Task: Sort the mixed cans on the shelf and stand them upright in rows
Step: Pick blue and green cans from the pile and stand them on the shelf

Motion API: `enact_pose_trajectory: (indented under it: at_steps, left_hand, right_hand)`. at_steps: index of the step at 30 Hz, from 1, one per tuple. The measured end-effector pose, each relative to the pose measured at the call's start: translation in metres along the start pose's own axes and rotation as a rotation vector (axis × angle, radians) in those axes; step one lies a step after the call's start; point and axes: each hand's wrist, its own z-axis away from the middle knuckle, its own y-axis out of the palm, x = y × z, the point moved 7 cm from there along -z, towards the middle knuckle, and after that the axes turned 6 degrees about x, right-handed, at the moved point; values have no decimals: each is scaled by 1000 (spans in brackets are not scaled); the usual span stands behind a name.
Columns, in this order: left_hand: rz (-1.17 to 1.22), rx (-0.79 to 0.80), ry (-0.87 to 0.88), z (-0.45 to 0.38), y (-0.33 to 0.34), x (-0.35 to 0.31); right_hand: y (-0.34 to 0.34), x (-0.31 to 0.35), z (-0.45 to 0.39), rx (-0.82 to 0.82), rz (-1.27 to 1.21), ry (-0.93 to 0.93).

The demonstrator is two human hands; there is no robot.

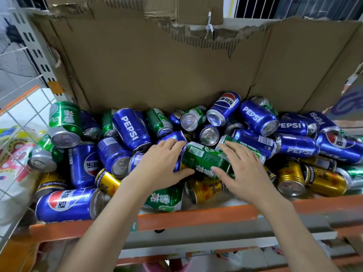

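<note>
Item: orange-edged metal shelf (196, 214), carrying a loose heap of aluminium drink cans, none seen standing upright.

Item: green cylindrical can with a white barcode label (204, 160), lying on its side atop the heap, near the middle of the shelf's front edge. The left hand (159, 163) is resting beside it with fingers straight and slightly spread, thumb touching the can's lower left side. The right hand (243, 169) is lying over its right end, fingers straight and apart, thumb touching the can's lower side; neither hand is curling round it.

Item: blue Pepsi cans, lying tilted across the back and both ends; one large blue can with a red-white-blue emblem (66, 205) is lying at the front left corner.

Item: gold cans with red print (208, 190), lying along the front edge, more towards the right end.

Item: further green cans, one at the left end (64, 122) tilting base-forward.

Item: torn brown cardboard sheet (176, 65), standing behind the heap along the shelf's back edge.
</note>
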Motion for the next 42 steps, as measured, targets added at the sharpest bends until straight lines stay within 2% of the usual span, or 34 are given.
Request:
enact_pose_trajectory:
  at_steps: [5, 8, 12, 19, 21, 24, 27, 30, 32, 36, 39, 42]
  left_hand:
    - [-185, 21, 105, -25, 14, -35]
    - [-308, 32, 151, -40, 20, -47]
    - [-268, 45, 200, -54, 23, -58]
    - [-218, -21, 225, -58, 20, -57]
    - [-224, -85, 251, -56, 14, -58]
    - [-249, -284, 280, -48, -4, -58]
    - [-197, -429, 251, -33, -23, -55]
    - [-88, -502, 202, -9, -33, -53]
    - [91, -542, 171, 9, -31, -52]
    - [413, -552, 152, 33, -15, -61]
    - [655, -458, 150, 40, 9, -76]
    - [1018, -264, 83, 38, 40, -101]
  right_hand:
    - [-4, -14, 2, 10, -124, 8]
    - [-3, -27, 2, 29, 10, 33]
    - [10, -45, 0, 185, 113, 130]
    - [4, -53, -18, 81, 60, 178]
    - [3, -50, -21, 77, 97, 179]
    - [-4, -47, -19, 42, 148, 202]
    - [-21, -42, -8, -47, 66, 258]
    - [-45, -34, 19, -243, -92, 318]
    - [-59, -28, 44, -378, -182, 375]
    - [-67, -14, 96, -501, -233, 455]
    - [-58, -15, 134, -496, -220, 524]
    - [-51, -28, 169, -470, -171, 590]
